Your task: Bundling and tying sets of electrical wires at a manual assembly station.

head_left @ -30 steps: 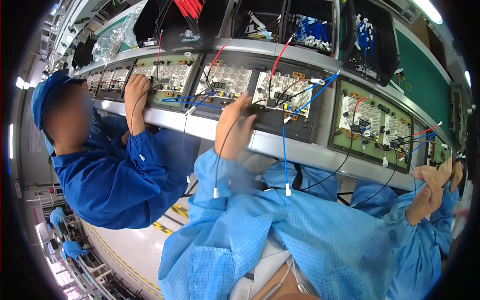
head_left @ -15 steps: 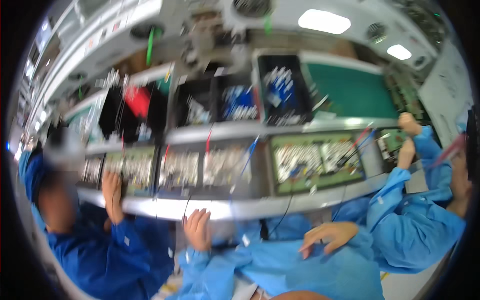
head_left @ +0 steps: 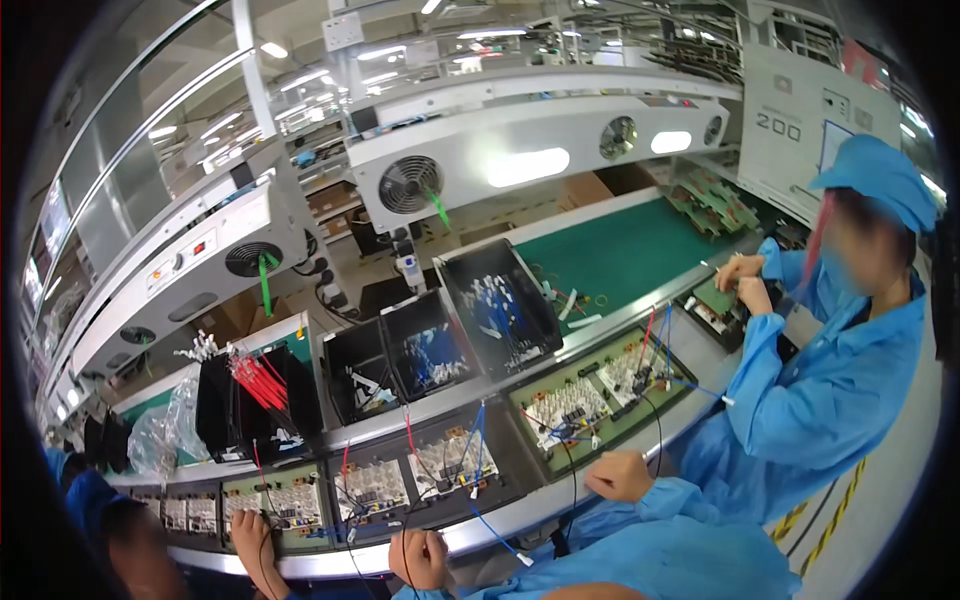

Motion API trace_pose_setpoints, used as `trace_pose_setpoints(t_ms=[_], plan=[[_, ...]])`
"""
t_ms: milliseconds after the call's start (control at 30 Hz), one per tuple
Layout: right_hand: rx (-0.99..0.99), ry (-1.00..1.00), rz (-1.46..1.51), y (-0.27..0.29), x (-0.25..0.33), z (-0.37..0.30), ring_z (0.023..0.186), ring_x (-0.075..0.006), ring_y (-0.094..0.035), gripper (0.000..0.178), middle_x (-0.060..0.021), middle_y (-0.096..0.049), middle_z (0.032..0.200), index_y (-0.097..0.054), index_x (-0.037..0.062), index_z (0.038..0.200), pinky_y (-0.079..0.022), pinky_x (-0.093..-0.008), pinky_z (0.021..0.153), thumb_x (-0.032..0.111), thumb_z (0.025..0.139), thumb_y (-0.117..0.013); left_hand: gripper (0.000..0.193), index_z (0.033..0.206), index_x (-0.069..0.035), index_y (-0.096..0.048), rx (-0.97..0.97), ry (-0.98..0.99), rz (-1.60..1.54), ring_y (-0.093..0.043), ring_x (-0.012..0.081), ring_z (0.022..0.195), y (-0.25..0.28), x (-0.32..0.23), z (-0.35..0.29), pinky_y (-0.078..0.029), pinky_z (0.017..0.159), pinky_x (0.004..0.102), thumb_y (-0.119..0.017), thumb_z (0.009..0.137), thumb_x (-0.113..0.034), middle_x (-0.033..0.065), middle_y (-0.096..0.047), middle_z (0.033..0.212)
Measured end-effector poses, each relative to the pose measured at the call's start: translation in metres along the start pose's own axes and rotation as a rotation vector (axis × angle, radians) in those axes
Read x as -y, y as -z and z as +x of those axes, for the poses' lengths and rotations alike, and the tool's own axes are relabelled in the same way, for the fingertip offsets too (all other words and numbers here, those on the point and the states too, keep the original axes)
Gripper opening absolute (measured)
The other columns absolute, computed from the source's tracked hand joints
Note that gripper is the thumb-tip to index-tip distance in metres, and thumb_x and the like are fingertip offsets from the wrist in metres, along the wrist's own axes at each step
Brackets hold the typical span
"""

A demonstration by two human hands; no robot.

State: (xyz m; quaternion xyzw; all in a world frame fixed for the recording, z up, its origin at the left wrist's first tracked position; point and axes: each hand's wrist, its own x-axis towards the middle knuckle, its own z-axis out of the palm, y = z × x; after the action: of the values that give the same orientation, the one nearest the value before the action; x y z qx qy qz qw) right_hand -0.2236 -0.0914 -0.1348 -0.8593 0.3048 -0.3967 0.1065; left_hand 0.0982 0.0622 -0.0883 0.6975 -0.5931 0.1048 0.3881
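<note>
My left hand (head_left: 418,558) is loosely closed at the near metal edge of the line, fingers curled, with nothing seen in it. A thin black wire (head_left: 404,530) runs beside it. Further right, my right hand (head_left: 620,476) is curled into a fist by the same edge, with nothing visible in it. Beyond it lies a green tray (head_left: 541,446) holding two circuit boards, the nearer-left board (head_left: 570,412) and the right board (head_left: 630,375), with red, blue and black wires. A dark tray (head_left: 505,478) with two more wired boards lies beyond my left hand.
Black bins hold blue wires (head_left: 497,310) and red wires (head_left: 258,380). Behind them runs a green belt (head_left: 600,245) under a white fan unit (head_left: 500,165). At right, a co-worker in blue (head_left: 830,370) handles a green board (head_left: 714,298); another co-worker's hand (head_left: 255,548) is at left.
The view has turned right and lifted, and is sharper. Both my hands, with fingers extended before, are now curled. The co-worker at left is mostly out of view.
</note>
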Motion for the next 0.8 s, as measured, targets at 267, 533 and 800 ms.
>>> trace_pose_setpoints(t_ms=[267, 533, 800], plan=[[-0.115, 0.031, -0.080, -0.004, -0.001, 0.023, 0.069, -0.0244, -0.056, 0.008, -0.0037, -0.059, 0.077, -0.061, 0.0087, 0.074, -0.047, -0.0339, 0.059, 0.015, 0.076, -0.066, 0.017, 0.066, -0.004, -0.054, 0.014, -0.044, 0.099, -0.047, 0.0294, 0.064, -0.015, 0.008, -0.007, -0.036, 0.058, 0.0391, -0.055, 0.082, -0.009, 0.0113, -0.052, 0.069], [0.001, 0.030, 0.068, 0.009, -0.009, 0.022, 0.072, -0.0230, -0.058, 0.006, -0.0030, -0.061, 0.077, -0.065, 0.0089, 0.075, -0.047, -0.0356, 0.061, 0.010, 0.070, -0.069, 0.013, 0.065, -0.004, -0.058, -0.059, -0.056, 0.072, -0.051, 0.0294, 0.059, -0.031, -0.003, 0.013, -0.040, 0.056, 0.0389, -0.054, 0.078, -0.005, 0.0103, -0.055, 0.065], [0.210, 0.023, 0.120, 0.025, -0.016, 0.048, 0.073, -0.0199, -0.058, 0.014, -0.0001, -0.061, 0.082, -0.067, 0.0124, 0.080, -0.046, -0.0325, 0.060, 0.013, 0.066, -0.069, 0.013, 0.059, -0.003, -0.055, -0.113, 0.054, 0.099, -0.050, 0.0273, 0.054, -0.047, 0.002, 0.023, -0.039, 0.052, 0.0360, -0.052, 0.071, -0.001, 0.0100, -0.053, 0.059]])
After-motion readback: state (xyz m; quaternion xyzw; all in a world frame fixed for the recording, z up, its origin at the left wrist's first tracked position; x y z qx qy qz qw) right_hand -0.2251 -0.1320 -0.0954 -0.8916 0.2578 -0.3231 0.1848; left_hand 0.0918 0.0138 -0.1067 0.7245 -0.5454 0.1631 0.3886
